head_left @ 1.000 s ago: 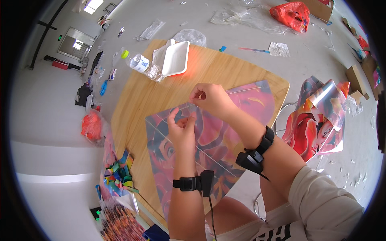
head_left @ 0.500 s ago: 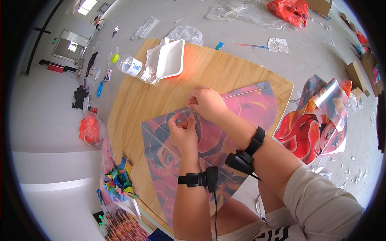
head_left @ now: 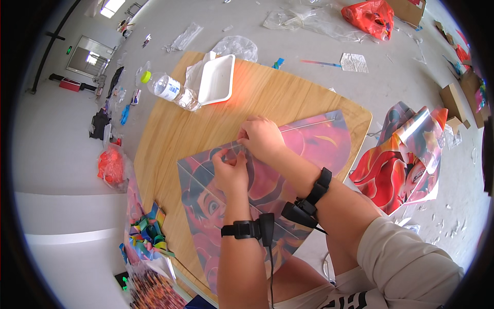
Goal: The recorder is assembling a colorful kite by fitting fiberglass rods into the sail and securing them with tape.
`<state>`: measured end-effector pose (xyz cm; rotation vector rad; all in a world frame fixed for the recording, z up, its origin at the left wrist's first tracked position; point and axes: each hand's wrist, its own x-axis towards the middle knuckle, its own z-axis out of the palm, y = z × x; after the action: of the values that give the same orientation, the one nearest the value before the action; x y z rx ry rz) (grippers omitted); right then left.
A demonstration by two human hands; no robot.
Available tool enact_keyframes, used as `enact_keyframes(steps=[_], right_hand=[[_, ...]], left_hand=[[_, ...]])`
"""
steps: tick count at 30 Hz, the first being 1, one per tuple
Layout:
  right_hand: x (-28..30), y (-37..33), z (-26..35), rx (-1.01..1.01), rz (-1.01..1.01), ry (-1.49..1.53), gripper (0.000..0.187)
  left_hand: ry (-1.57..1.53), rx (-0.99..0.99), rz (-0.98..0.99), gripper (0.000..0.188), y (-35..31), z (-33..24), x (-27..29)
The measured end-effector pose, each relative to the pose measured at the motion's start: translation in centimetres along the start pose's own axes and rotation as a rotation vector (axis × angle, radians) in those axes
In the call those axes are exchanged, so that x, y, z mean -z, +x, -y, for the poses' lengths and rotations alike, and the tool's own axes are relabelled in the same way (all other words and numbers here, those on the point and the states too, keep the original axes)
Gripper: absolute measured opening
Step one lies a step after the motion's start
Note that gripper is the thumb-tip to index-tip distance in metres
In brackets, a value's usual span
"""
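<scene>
A kite (head_left: 319,139) of thin printed film, with red and dark cartoon artwork and thin rods across it, lies on the wooden table (head_left: 170,139). My left hand (head_left: 231,172) rests on the kite near the middle of its far edge, fingers curled in a pinch. Just beyond it, my right hand (head_left: 261,138) has its fingertips closed on that same edge. The two sets of fingertips nearly meet, and any small part between them is hidden. Each wrist wears a black strap with a small device.
At the table's far side are a white tray (head_left: 217,80) and a clear bottle (head_left: 172,91) with a green cap. Colourful ribbons (head_left: 146,232) pile up at the left edge. Another printed sheet (head_left: 401,159) lies to the right. Plastic bags and a red bag (head_left: 368,18) litter the floor.
The whole view has shifted slightly. My hands stay together at the kite's far edge, with the right fingertips drawn a little closer to the left ones.
</scene>
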<state>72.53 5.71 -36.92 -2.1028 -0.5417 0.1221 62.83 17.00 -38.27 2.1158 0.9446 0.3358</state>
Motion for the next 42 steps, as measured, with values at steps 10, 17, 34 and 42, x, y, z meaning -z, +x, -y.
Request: enact_keyframes(steps=[10,17,34,42], right_hand=[[-0.6,0.1,0.2,-0.006,-0.02,-0.102,0.007],[-1.5,0.3,0.2,-0.029,-0.151,-0.182,0.021],[-0.2,-8.3,4.0,0.173,0.338,-0.669,0.076],[2.0,-8.7,4.0,0.116,0.075,-0.191,0.066]], left_hand=[[0.11,-0.007,0.016,0.05,0.6,-0.5,0.5],[0.359,-0.302,-0.063,0.043,-0.4,-0.5,1.8],[-0.343,-0.006,-0.053,0.021,-18.5,0.9,15.7],[-0.301,-0.029,-0.123,0.018,-30.3,2.1,26.1]])
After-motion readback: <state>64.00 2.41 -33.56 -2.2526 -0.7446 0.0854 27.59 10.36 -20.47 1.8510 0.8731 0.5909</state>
